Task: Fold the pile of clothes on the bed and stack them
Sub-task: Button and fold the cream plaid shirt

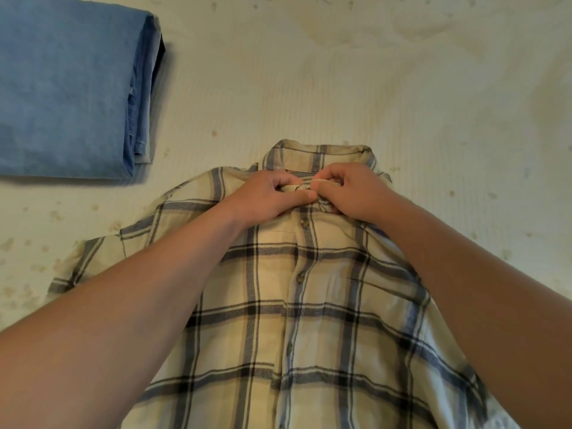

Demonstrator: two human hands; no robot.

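Two hands, left hand (272, 193) and right hand (349, 190), pinched plaid shirt (309, 320) placket just below collar (318, 153); shirt lay face-up on bed (340, 88), long axis running toward wearer; folded denim stack (68, 88) well left of collar.

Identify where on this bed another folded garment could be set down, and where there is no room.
Bare bedspread lies beyond the plaid shirt collar, right of the folded blue stack, and along the shirt's right side. Crowded: the near middle, filled by the shirt, where left hand and right hand pinch its collar.
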